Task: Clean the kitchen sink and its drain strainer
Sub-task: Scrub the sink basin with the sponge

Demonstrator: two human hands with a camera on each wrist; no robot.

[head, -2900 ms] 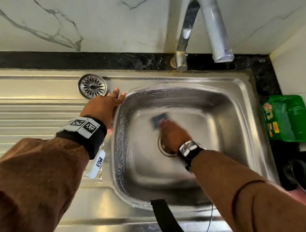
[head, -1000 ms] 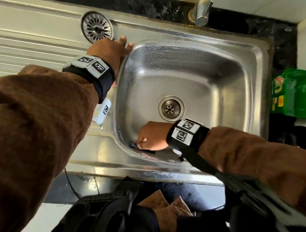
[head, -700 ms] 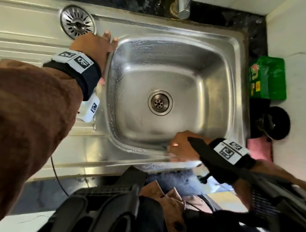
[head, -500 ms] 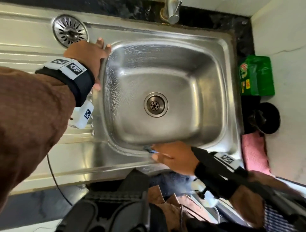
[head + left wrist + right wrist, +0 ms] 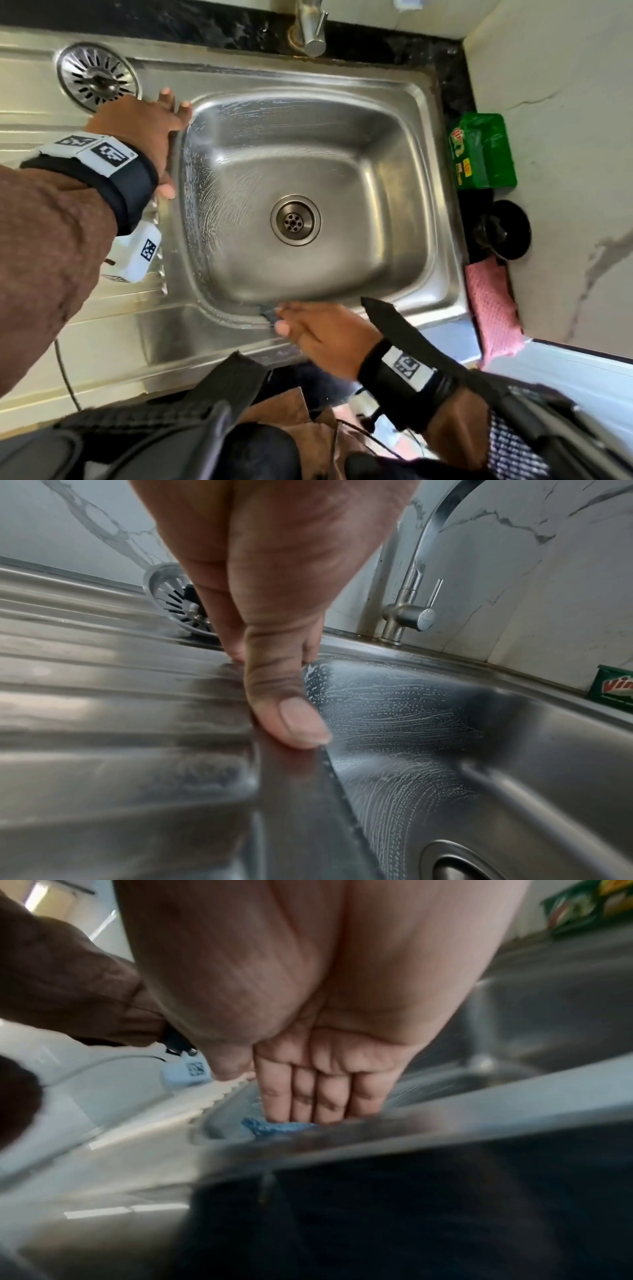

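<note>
The steel sink basin [image 5: 342, 164] has soap streaks on its left wall [image 5: 394, 710], and its drain [image 5: 296, 221] lies bare in the middle. The round drain strainer [image 5: 98, 77] lies on the drainboard at the far left, also seen behind my palm [image 5: 171, 599]. My left hand [image 5: 154, 137] rests flat on the basin's left rim, thumb [image 5: 291, 718] along the edge. My right hand [image 5: 284, 320] is at the near rim. Its straight fingers [image 5: 318, 1096] press a blue scrub pad [image 5: 277, 1127] against the near edge; only a corner of the pad [image 5: 269, 313] shows from above.
The faucet [image 5: 310, 31] stands at the back rim. A green dish-soap packet [image 5: 483, 156], a black round object [image 5: 503, 231] and a pink cloth [image 5: 491, 305] sit on the dark counter right of the sink, against the wall. The ribbed drainboard [image 5: 34, 113] extends left.
My right hand has swept the blue pad from the near-left corner inside the basin to the right and back to the near rim. The left hand stayed on the left rim.
</note>
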